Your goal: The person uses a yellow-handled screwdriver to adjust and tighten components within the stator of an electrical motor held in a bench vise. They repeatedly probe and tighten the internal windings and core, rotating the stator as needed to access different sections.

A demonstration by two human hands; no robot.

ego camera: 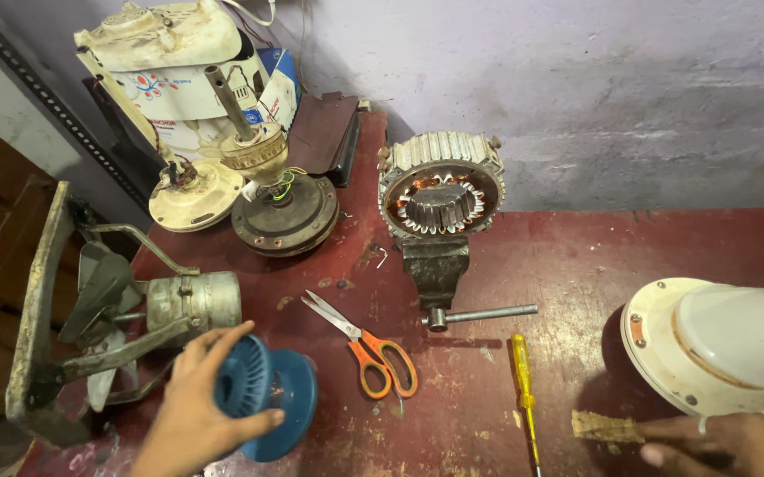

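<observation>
The left hand is cupping the blue spool at the bench's near left edge, steadying it on its side, while the right hand is pinching a brown strip flat near the right corner.

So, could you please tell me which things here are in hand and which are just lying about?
In hand:
left hand on the blue spool
right hand on the brown strip

Lying about:
orange scissors
yellow screwdriver
stator in vise
exhaust fan
</observation>
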